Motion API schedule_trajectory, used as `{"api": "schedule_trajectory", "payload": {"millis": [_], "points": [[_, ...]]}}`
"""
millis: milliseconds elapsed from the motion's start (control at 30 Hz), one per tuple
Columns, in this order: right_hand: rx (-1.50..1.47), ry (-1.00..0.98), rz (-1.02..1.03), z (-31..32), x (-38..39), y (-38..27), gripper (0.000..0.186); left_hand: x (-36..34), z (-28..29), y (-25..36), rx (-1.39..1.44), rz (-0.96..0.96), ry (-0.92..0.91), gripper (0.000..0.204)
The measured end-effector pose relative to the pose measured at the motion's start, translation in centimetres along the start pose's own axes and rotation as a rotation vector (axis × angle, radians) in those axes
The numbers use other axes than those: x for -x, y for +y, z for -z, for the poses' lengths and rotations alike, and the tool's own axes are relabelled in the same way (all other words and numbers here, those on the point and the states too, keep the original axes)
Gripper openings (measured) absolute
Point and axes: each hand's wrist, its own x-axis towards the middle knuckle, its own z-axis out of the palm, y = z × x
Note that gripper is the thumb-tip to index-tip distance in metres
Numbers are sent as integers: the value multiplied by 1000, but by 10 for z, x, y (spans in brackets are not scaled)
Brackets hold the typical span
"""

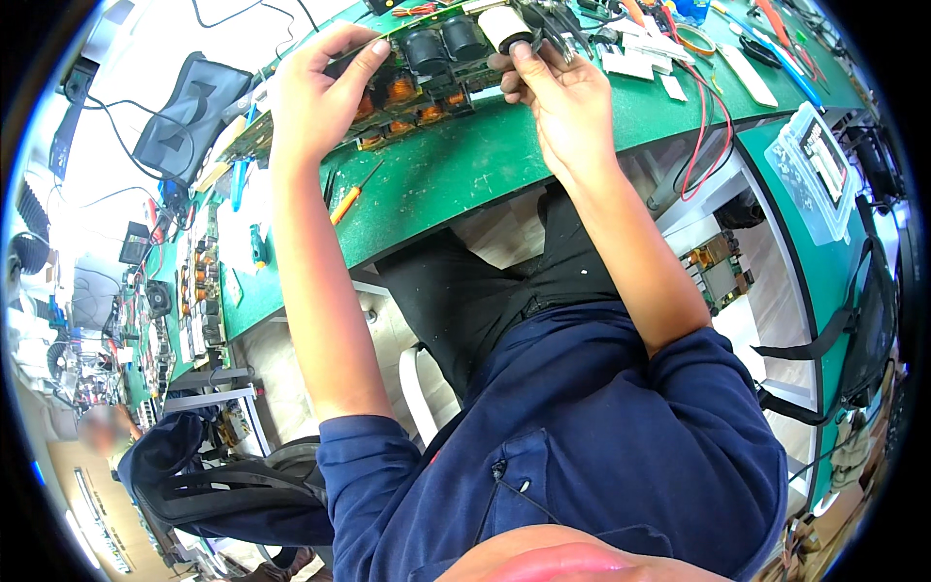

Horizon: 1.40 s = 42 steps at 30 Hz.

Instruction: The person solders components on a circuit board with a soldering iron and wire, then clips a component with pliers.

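At the top of the view a long circuit board (456, 92) with copper-wound coils, two black cylinders (425, 50) and a white cylinder (501, 24) is tilted up at the bench edge. My left hand (325, 92) grips it left of the black cylinders, thumb over the upper edge. My right hand (561, 107) holds it at the right, thumb pressed at the base of the white cylinder, fingers curled. An orange-handled screwdriver (345, 204) lies below the board on the green bench (446, 184).
Wires (693, 136), white blocks and tools are at right, beside a clear plastic box (815, 170) and black bag (853, 320). More boards (199, 291) line the left bench. Another person (109, 436), a backpack (252, 485) and a board below the bench (718, 272) are also visible.
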Motion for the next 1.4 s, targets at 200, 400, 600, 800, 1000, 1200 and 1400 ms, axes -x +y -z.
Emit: {"api": "schedule_trajectory", "payload": {"millis": [200,400,600,800,1000,1200,1400], "points": [[13,-15,57,2,-3,4,19,-1,-3,-5,25,-4,15,18],[123,-20,137,2,-4,7,22,-3,-4,-6,-10,-8,30,20],[127,-28,241,1,-13,17,29,-9,0,5,-40,94,-47,26],[247,38,314,-3,-17,23,27,-6,-2,-2,-48,21,-3,26],[196,61,268,-5,-6,21,27,3,1,-4,-46,-20,4,24],[70,54,155,-10,2,11,21,7,-1,-2,-54,-77,53,18],[74,74,123,-15,11,3,16,15,-2,2,-15,-82,91,16]]}}
